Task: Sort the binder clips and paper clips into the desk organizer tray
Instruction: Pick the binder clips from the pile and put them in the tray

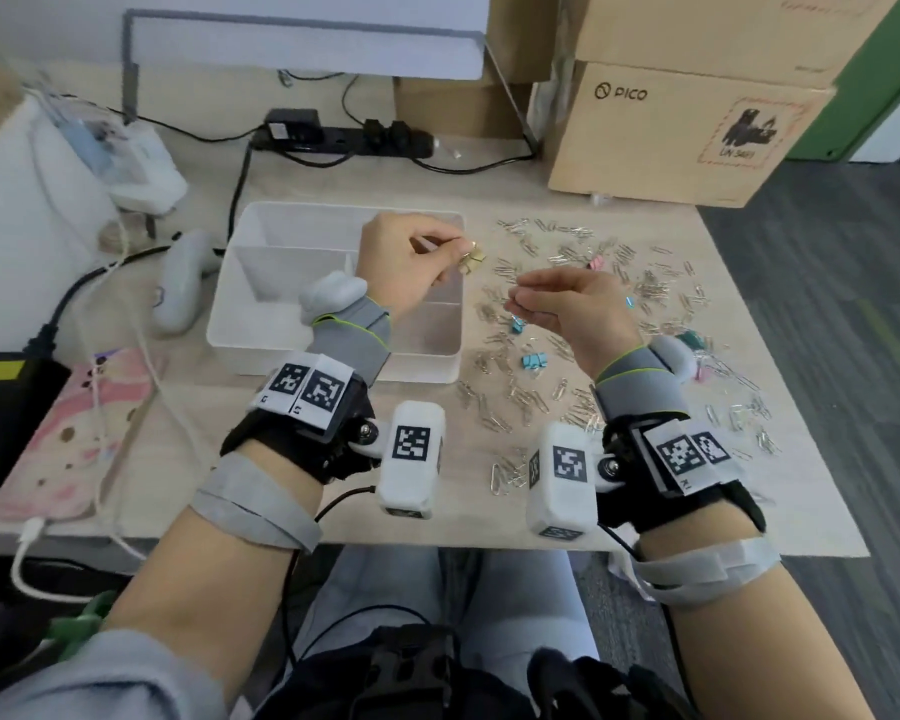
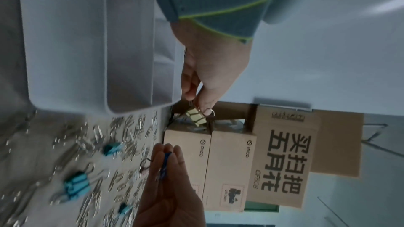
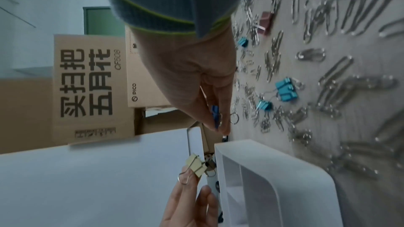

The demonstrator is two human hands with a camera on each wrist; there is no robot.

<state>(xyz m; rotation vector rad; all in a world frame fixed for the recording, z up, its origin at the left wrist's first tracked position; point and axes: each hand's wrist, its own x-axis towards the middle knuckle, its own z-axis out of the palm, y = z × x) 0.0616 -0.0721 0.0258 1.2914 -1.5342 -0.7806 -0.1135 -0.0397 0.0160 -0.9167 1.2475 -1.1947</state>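
Note:
My left hand [image 1: 453, 252] pinches a yellow binder clip [image 1: 472, 260] by its wire handle above the right rim of the white organizer tray [image 1: 261, 220]. The same yellow binder clip [image 2: 195, 117] hangs from my fingertips in the left wrist view, and shows as the yellow binder clip [image 3: 196, 164] in the right wrist view. My right hand [image 1: 520, 298] is raised over the table and pinches a dark blue binder clip [image 3: 215, 114], seen also as the blue binder clip [image 2: 165, 163]. Silver paper clips [image 1: 531, 397] and teal binder clips [image 1: 534, 361] lie scattered on the table.
Cardboard boxes [image 1: 681, 127] stand at the back right. A power strip [image 1: 344, 137] with cables lies behind the tray. A grey controller [image 1: 178, 283] sits to the tray's left. A pink binder clip [image 1: 597, 262] lies among the paper clips. A black adapter [image 1: 6, 407] is at far left.

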